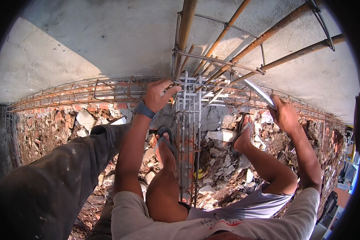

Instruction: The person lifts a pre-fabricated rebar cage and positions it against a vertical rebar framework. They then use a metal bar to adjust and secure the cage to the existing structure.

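Observation:
Upright rusty rebar columns (185, 28) with thin steel stirrups (212, 57) rise where horizontal rebar cages meet. My left hand (160, 94), with a dark watch on its wrist, is closed at the left side of the column; its fingers pinch a thin steel stirrup (198, 85) that crosses the bars. On the right, my right hand (285, 114) grips a long silver metal tool (258, 91). The tool slants up and left, its far end among the rusty bars. What its tip touches is hard to make out.
A rebar cage (96, 91) runs along the grey wall (120, 44). Broken brick and concrete rubble (224, 160) covers the ground under my sandalled feet (246, 134). Another person's leg in dark trousers (56, 176) stands close on the left. Vertical bars (188, 148) stand between my legs.

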`<state>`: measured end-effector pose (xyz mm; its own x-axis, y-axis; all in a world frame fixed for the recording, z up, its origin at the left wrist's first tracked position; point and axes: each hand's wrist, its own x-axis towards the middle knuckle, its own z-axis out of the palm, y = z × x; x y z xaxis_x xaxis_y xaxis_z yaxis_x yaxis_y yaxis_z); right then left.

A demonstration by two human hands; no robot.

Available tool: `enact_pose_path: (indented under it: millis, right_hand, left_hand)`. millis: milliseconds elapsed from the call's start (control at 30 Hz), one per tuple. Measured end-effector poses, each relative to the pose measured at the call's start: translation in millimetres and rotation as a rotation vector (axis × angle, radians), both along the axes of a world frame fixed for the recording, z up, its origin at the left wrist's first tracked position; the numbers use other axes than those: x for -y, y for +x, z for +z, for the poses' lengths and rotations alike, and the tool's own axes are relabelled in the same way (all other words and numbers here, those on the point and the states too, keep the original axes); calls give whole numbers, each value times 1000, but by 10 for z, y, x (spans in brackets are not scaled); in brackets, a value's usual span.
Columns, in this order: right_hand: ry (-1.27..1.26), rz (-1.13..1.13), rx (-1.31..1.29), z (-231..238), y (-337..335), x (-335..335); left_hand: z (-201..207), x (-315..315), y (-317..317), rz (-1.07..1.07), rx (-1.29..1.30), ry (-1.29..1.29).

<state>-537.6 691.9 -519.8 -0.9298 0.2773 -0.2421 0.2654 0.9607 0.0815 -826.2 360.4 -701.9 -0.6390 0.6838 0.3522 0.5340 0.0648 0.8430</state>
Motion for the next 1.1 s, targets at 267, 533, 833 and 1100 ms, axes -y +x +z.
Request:
enact_pose_path:
  millis: [267, 533, 833, 1100]
  right_hand:
    - [24, 8, -75, -103, 87, 9]
    - [-263, -167, 54, 227, -30, 169]
    - [50, -229, 150, 405, 399, 460]
    - [-624, -674, -404, -32, 1894, 1489]
  left_hand:
    - [-251, -105, 164, 174, -114, 148]
    - [-261, -52, 145, 190, -139, 91]
    - [-290, -80, 198, 166, -103, 132]
    - [-202, -18, 156, 190, -202, 55]
